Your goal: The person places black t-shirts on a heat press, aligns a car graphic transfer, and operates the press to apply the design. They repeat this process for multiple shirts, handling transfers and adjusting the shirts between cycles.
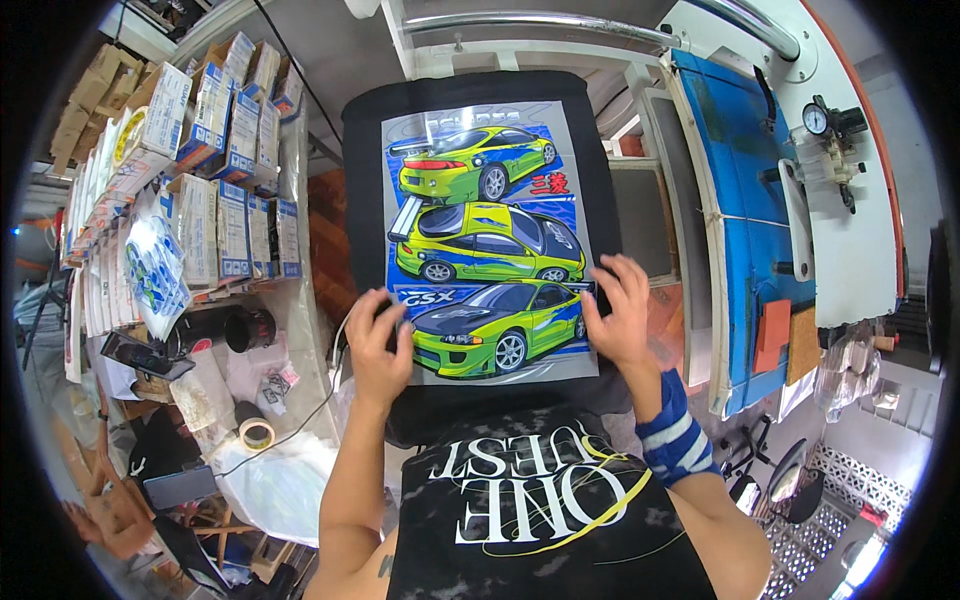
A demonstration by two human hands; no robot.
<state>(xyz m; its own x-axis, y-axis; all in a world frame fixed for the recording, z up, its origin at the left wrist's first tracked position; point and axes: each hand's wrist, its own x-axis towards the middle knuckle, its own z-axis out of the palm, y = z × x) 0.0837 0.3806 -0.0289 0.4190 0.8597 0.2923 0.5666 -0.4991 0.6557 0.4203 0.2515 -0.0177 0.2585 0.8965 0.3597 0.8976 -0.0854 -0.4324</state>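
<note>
A black T-shirt [365, 130] lies spread out in front of me. On its chest rests a shiny rectangular transfer film [592, 350] printed with three green-and-blue cars on a grey and blue ground. My left hand [378, 348] is at the film's lower left edge, thumb and fingers apart and curved. At the lower right edge is my right hand [622, 312], its fingers spread and pointing up. Both hands look empty; whether the fingertips touch the film or the shirt, I cannot tell.
Left: stacked boxes [200, 130], a phone [147, 355], a tape roll [256, 432] and a thin cable run along a cluttered bench. Right: a blue padded panel [745, 240], a pressure gauge [816, 121] and a metal bar. Another person [110, 490] is at the far left.
</note>
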